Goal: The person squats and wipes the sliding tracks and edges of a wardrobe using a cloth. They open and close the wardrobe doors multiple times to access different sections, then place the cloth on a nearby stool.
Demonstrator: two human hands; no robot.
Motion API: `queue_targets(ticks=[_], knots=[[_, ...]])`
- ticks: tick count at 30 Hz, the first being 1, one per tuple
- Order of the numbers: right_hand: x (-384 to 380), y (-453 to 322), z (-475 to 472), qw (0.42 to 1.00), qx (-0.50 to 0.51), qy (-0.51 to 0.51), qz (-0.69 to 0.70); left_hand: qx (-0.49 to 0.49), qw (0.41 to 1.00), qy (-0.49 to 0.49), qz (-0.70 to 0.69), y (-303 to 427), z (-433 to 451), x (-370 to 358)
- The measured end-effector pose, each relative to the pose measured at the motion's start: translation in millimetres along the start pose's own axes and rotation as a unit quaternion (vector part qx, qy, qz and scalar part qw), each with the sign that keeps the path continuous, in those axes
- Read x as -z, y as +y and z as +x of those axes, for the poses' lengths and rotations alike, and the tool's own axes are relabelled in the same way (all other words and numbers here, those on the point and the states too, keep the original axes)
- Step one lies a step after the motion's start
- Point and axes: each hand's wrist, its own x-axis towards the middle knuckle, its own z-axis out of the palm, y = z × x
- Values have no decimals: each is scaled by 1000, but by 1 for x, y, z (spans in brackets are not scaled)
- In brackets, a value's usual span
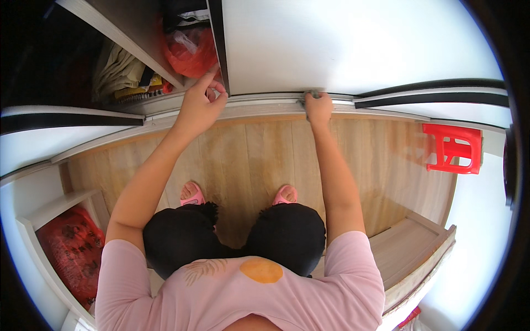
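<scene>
My right hand (pixel 319 108) is closed around a dark grey-green cloth (pixel 308 99), pressed on the metal bottom track (pixel 285 100) of a wardrobe with sliding doors. My left hand (pixel 203 101) holds nothing I can make out; its fingers are apart and partly bent, by the dark-edged side of a white sliding door (pixel 290 53). Behind its fingertips, in the wardrobe, lies a red plastic bag (pixel 192 51). Folded beige clothes (pixel 120 70) are in the compartment further left, beyond an upright divider (pixel 128 45).
A red plastic stool (pixel 474 149) lies at the right on the wood-look floor (pixel 265 145). A shelf at lower left holds another red bag (pixel 74 248). A low wooden drawer or box (pixel 414 244) is at lower right. My knees and pink sandals are below the track.
</scene>
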Motion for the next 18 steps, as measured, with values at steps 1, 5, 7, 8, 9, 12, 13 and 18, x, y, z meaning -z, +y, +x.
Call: queue_targets(ticks=[1, 5, 7, 8, 9, 12, 13, 18], knots=[[-2, -8, -7, 1000, 7, -16, 2, 2, 1000, -2, -9, -1, -1, -1], [-12, -36, -33, 995, 44, -88, 28, 4, 997, -17, -72, -7, -2, -3], [-11, -42, -43, 972, 20, -181, 148, 20, 995, -25, -91, -10, -10, 6], [-3, -42, -48, 936, -19, -247, 250, 28, 994, -28, -100, -13, -14, 11], [6, -43, -52, 882, -57, -313, 347, 91, 978, -64, -176, -19, -18, 18], [35, -62, -72, 661, -193, -519, 507, 249, 880, -141, -378, -43, -41, 34], [38, -66, -79, 657, -213, -532, 491, 279, 842, -152, -435, -44, -47, 35], [26, -76, -97, 639, -229, -575, 457, 220, 934, -136, -246, -56, -69, 12]])
